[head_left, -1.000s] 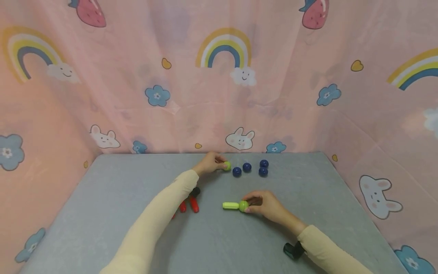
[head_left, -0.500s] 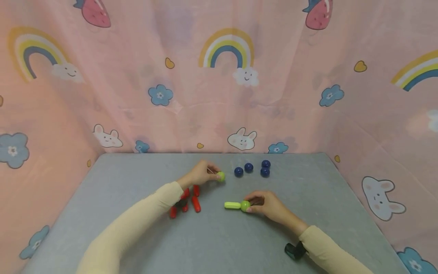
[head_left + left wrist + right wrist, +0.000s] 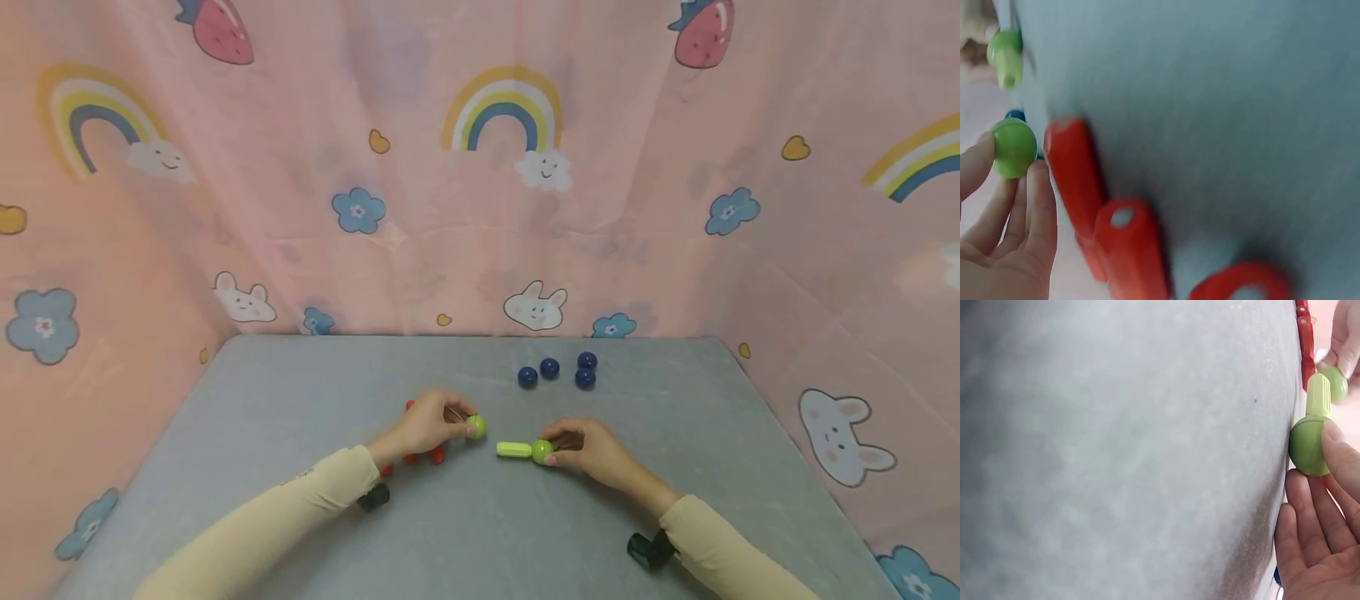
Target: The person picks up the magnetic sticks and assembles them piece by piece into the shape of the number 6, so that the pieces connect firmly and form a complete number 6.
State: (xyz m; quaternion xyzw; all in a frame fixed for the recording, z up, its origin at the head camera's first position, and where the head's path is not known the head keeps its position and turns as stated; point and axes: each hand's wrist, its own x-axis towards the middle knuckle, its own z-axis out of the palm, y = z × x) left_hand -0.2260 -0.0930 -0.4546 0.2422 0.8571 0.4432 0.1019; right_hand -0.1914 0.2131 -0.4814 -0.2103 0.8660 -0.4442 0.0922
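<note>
My left hand (image 3: 431, 422) pinches a small green ball (image 3: 476, 427) between thumb and fingertips, above the middle of the table. In the left wrist view this ball (image 3: 1014, 148) shows a seam line near its top. Opposite it, my right hand (image 3: 592, 450) pinches a second green ball (image 3: 1310, 445), which has a ribbed yellow-green rod (image 3: 513, 450) fixed to it. The rod's free end points left, toward the left hand, and the two green pieces are apart. Red rods (image 3: 1075, 175) lie on the table below and behind the left hand, partly hidden by it.
Several dark blue balls (image 3: 549, 367) sit toward the table's back edge, right of centre. The grey tabletop (image 3: 480, 533) meets a pink patterned curtain (image 3: 420, 250) at the back and sides. Black straps with cameras (image 3: 650, 551) are on both wrists.
My left hand has brought its green ball from beside the blue balls toward the front and slightly left, nearer the rod. My right hand keeps its hold and stays nearly in place.
</note>
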